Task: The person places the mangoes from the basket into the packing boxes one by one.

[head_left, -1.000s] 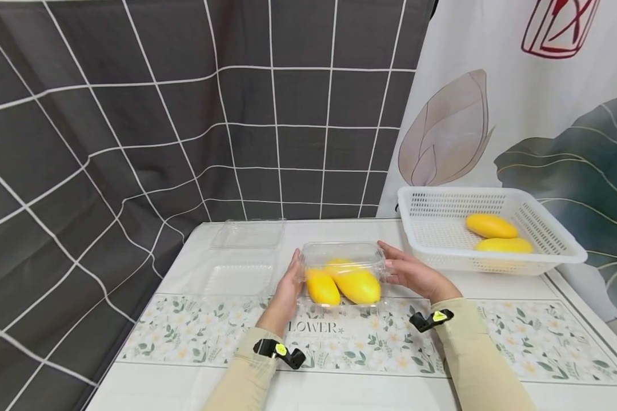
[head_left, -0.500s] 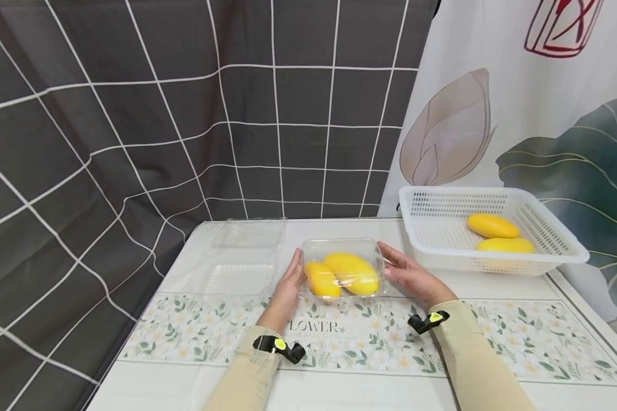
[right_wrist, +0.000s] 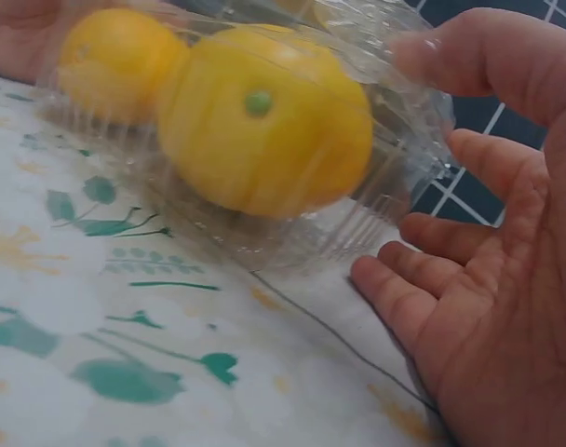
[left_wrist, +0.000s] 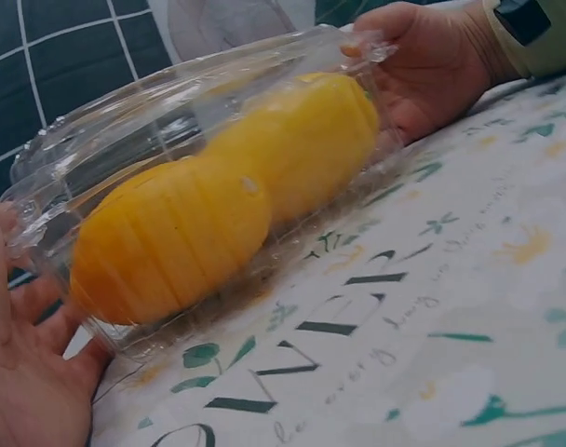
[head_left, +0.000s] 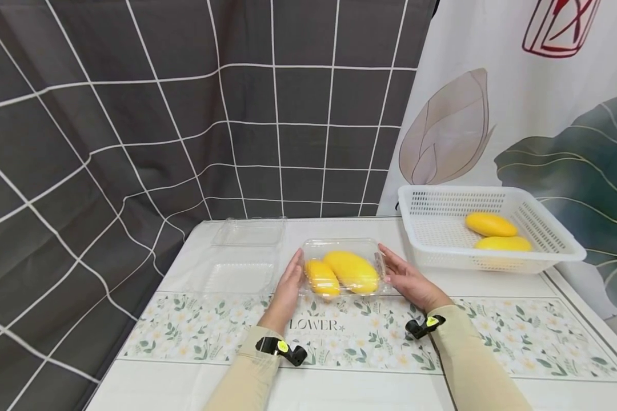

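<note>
A clear plastic clamshell box [head_left: 316,249] with its lid down stands on the table between both hands. Two yellow mangoes, a larger one [head_left: 353,273] and a smaller one [head_left: 321,278], lie side by side in it. My left hand [head_left: 288,285] rests along the box's left side, fingers extended. On the right side, my right hand [head_left: 413,281] has its thumb at the lid's edge. Its fingers [right_wrist: 418,293] reach out nearly straight in the right wrist view. Light glares off the plastic.
Another clear clamshell box [head_left: 239,278] lies unfolded at left, its lid half toward the back. A white perforated basket [head_left: 427,251] with two more mangoes [head_left: 503,244] stands at the back right. A floral printed band [head_left: 200,331] crosses the white tablecloth.
The box has changed its tilt, so more of its lid top shows, and the mangoes appear slightly higher in view. Both hands stay at its sides with little shift.
</note>
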`<state>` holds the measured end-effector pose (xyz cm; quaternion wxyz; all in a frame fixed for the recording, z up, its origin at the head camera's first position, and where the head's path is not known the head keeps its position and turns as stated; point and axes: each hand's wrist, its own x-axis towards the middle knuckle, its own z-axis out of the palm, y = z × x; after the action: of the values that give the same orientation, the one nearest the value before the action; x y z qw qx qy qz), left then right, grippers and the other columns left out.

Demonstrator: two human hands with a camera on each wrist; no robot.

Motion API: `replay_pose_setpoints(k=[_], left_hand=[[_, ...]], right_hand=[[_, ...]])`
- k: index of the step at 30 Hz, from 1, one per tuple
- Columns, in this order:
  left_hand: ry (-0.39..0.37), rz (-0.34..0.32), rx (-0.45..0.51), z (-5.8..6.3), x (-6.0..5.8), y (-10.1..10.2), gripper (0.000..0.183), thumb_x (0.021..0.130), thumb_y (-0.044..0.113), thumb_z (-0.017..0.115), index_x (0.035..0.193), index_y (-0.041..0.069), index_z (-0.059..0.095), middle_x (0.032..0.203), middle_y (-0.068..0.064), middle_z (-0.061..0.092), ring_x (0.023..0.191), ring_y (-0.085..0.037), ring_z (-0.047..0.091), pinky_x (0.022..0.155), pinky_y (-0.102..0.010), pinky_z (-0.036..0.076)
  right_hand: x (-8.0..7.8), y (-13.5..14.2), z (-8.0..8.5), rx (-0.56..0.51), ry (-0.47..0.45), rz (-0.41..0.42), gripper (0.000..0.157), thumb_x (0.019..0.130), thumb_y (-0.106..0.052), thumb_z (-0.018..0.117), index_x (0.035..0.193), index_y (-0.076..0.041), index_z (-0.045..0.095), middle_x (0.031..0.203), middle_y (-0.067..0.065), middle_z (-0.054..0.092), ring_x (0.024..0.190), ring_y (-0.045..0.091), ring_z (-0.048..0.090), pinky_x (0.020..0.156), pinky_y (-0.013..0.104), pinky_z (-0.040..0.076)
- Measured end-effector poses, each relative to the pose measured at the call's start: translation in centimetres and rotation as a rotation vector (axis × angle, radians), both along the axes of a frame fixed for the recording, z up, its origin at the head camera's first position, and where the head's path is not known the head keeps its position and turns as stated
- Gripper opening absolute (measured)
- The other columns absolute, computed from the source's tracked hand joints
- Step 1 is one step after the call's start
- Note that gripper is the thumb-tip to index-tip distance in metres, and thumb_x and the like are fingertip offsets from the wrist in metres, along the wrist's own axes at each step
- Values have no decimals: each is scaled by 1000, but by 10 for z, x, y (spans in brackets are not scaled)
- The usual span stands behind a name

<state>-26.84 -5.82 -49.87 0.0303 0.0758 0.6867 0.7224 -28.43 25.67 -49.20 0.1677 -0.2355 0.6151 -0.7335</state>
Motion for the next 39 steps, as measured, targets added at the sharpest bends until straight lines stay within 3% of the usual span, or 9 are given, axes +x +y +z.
replay_pose_setpoints(k=[6,9,12,19,24,28,31,35,39], left_hand=[[13,69,-13,3,3,2,42,100,23,29,142,29,31,148,-1,25,132,-23,28,108,-43,21],[22,42,6,4,6,1,53,94,9,28,144,26,28,149,-3,23,133,-25,24,109,-48,15],[38,0,34,1,6,0,69,82,0,30,146,26,24,150,-2,21,134,-25,21,109,-51,11],[40,-53,33,2,6,-1,73,82,-1,35,147,29,19,151,2,19,137,-21,16,109,-50,8],[30,-65,32,2,6,0,70,85,3,37,146,31,18,150,8,18,137,-16,14,110,-47,7],[7,-14,28,3,5,3,65,90,9,41,147,31,18,150,11,16,137,-12,14,111,-42,8],[1,102,-101,4,5,8,62,92,19,45,147,31,18,152,10,13,137,-12,12,111,-41,10],[33,251,-394,4,4,16,62,93,31,41,148,22,15,154,2,5,138,-18,7,110,-44,12],[54,314,-593,5,5,22,62,95,37,33,148,10,15,154,-6,4,139,-23,2,111,-44,7]], right_hand=[[5,-2,-1,61,17,-109,77,87,1,52,149,-17,9,149,22,8,136,38,8,102,24,29],[9,-2,-3,74,41,-149,76,88,-2,53,149,-14,9,148,24,13,134,40,13,101,26,31],[12,-3,-5,58,51,-161,76,88,-2,53,148,-11,8,146,27,17,133,41,17,93,16,37],[16,-4,-4,93,45,-175,73,89,-6,52,148,-8,8,149,22,11,136,35,11,95,13,31],[15,-4,-5,129,33,-191,71,91,-8,49,148,-8,8,151,17,9,137,31,9,109,34,16],[14,-7,-5,195,3,-298,65,92,-11,49,147,-10,15,149,14,19,135,27,20,108,46,16],[12,-10,-4,247,-31,-420,63,91,-16,51,146,-10,21,145,13,28,131,25,29,106,45,24],[11,-18,-2,231,-62,-549,62,90,-18,52,144,-5,26,142,16,33,128,26,33,105,43,28],[11,-30,-2,220,-90,-688,57,90,-21,49,141,-2,33,141,14,37,127,23,35,105,39,29]])
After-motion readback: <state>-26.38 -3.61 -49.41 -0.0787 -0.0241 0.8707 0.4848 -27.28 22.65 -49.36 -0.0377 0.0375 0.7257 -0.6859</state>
